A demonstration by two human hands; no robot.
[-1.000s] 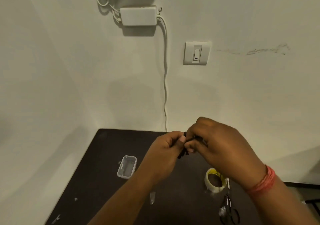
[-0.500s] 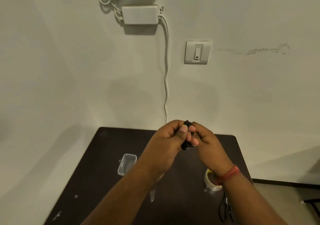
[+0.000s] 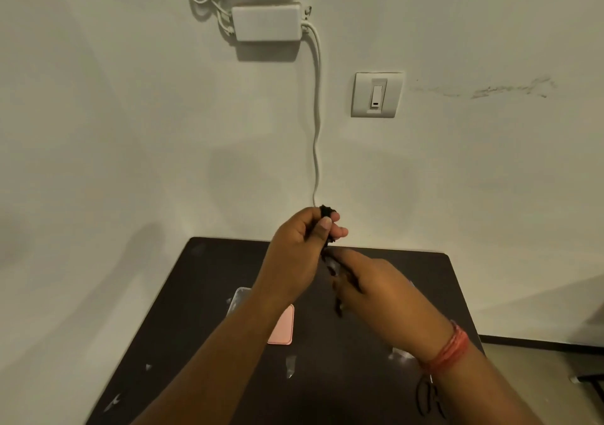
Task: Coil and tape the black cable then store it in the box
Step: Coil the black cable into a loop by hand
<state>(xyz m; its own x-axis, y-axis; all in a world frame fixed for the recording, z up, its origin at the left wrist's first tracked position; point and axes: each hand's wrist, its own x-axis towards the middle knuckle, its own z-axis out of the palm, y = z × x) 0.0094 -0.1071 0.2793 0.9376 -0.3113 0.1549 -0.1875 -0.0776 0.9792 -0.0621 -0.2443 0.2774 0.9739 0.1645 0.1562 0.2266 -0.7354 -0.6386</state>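
Observation:
My left hand is raised above the far part of the dark table, pinching a small bundle of the black cable between thumb and fingers. A strand of the cable runs down from it to my right hand, which is lower, blurred and closed around that strand. A loose end hangs just below the right fingers. The small clear plastic box stands on the table at the left, mostly hidden behind my left forearm.
A pink flat card-like object lies beside the box. Black-handled scissors lie near the table's right front, under my right forearm. Bits of tape stick to the tabletop. A white wall cable hangs behind the table.
My right hand has dropped away from my left hand, drawing a strand of cable downward. The left hand stays raised with the bundle. The tape roll is now hidden by my right arm.

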